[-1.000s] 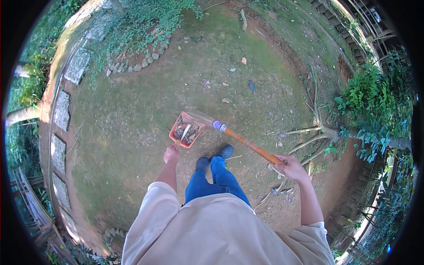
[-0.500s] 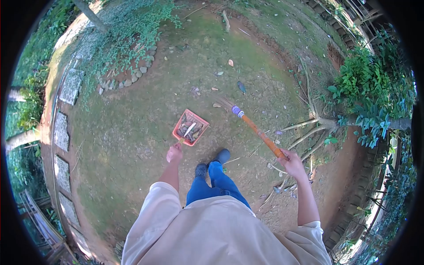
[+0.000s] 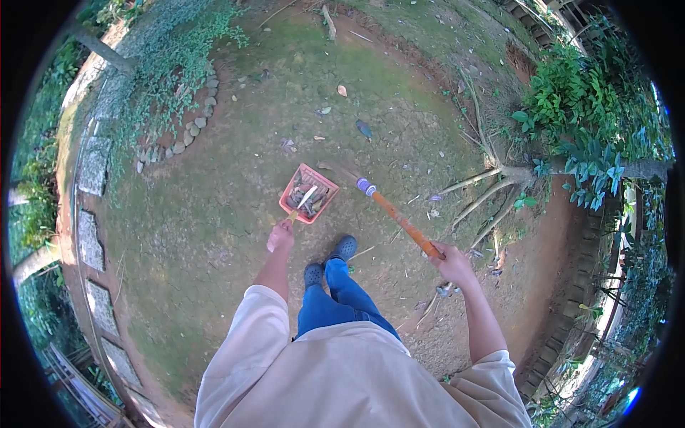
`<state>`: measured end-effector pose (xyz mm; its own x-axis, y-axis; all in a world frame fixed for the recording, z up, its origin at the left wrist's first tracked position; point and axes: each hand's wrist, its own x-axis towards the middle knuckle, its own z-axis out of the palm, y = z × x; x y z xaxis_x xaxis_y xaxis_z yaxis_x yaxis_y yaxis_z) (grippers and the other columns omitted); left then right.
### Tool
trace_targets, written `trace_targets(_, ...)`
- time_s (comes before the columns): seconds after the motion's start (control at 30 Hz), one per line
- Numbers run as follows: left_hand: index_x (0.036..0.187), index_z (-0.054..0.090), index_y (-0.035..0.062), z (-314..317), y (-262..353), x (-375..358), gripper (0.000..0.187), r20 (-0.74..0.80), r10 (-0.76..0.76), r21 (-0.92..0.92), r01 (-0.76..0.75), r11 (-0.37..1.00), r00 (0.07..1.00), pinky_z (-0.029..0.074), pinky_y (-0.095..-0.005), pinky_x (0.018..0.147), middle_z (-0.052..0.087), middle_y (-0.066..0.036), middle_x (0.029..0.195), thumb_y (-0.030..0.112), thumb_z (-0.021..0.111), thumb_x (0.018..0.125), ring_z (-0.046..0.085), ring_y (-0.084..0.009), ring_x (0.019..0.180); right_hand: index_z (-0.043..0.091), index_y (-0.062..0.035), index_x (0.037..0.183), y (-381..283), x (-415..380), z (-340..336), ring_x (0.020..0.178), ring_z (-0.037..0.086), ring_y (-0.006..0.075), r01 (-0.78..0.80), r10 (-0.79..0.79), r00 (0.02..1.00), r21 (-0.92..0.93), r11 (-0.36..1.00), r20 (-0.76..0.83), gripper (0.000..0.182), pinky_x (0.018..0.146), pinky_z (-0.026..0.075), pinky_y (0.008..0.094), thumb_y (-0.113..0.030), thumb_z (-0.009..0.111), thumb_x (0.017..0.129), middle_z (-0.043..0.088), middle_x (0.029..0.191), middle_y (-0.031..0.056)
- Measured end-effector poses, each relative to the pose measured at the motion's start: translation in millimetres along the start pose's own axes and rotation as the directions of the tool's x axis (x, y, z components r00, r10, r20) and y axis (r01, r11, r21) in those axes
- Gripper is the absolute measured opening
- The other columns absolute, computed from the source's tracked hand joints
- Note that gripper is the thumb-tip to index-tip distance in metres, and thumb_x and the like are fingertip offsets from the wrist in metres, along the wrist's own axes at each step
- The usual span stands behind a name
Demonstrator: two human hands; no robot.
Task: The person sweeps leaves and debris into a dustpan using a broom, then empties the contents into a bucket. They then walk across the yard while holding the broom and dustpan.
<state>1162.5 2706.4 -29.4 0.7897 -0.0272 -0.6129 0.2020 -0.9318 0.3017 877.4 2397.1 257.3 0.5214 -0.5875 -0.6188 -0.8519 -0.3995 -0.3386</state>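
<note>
My left hand (image 3: 280,235) is closed around the short handle of an orange-pink dustpan (image 3: 325,209). Dry leaves (image 3: 302,205) and a pale strip lie inside the pan. My right hand (image 3: 452,264) grips the orange handle of a broom (image 3: 401,220), which slants up and left. A purple and white binding (image 3: 365,187) holds the broom's thin bristles, blurred and close to the pan's right edge. A brown leaf (image 3: 323,165) lies between the bristles and the pan.
Scattered leaves, among them a dark leaf (image 3: 364,128) and an orange one (image 3: 342,91), dot the mossy ground. Tree roots (image 3: 485,198) spread on the right beside a leafy bush (image 3: 571,100). Border stones (image 3: 189,134) curve at upper left; stepping slabs (image 3: 91,239) line the left side.
The view has shifted, so the ground features sit further left. The broom's bristle end has come nearer to the dustpan, along with the brown leaf. Both hands keep their hold.
</note>
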Motion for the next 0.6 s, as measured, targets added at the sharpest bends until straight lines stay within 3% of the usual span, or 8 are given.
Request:
trace_targets(0.27, 0.113, 0.068, 0.0295, 7, 2, 3, 0.029, 0.016, -0.002, -0.022, 0.003, 1.000, 1.000, 0.054, -0.0434, 0.085, 0.071, -0.008, 0.108, 0.045, 0.056, 0.092, 0.068, -0.0302, 0.101, 0.063, -0.0069, 0.127, 19, -46, -21, 0.100, 0.069, 0.0324, -0.001, -0.008, 0.996, 0.098, 0.995, 0.085, 0.047, 0.087, 0.052, 0.0378, -0.021, 0.069, 0.083, 0.071, 0.104, 0.0210)
trace_targets(0.6, 0.115, 0.066, 0.0289, 5, -15, 0, 0.030, 0.004, 0.008, -0.009, -0.008, 1.000, 1.000, 0.053, -0.0430, 0.085, 0.071, -0.007, 0.109, 0.044, 0.056, 0.092, 0.068, -0.0295, 0.102, 0.061, -0.0072, 0.130, 2, -14, -29, 0.100, 0.069, 0.0339, -0.025, 0.028, 0.999, 0.062, 0.998, -0.043, 0.050, 0.088, 0.051, 0.0399, -0.024, 0.069, 0.083, 0.070, 0.104, 0.0220)
